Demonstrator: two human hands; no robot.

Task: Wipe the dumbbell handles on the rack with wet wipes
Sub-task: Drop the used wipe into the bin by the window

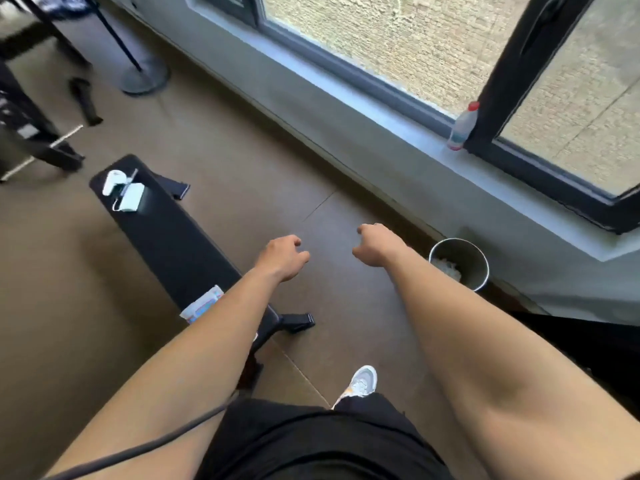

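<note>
My left hand (282, 256) and my right hand (377, 245) are stretched out side by side over the brown floor, both empty with fingers loosely curled and apart. A pack of wet wipes (201, 304) lies on the near end of a black bench (166, 233), partly hidden under my left forearm. A metal bin (460, 263) holding crumpled white wipes stands by the wall, right of my right hand. No dumbbells or rack are clearly in view; a dark blurred metal frame (27, 133) shows at the far left.
White small devices with a cable (126, 194) lie on the bench's far end. A plastic bottle (462, 128) stands on the window ledge. A round pole base (145, 77) sits on the floor far left. My shoe (360, 382) is on the floor below.
</note>
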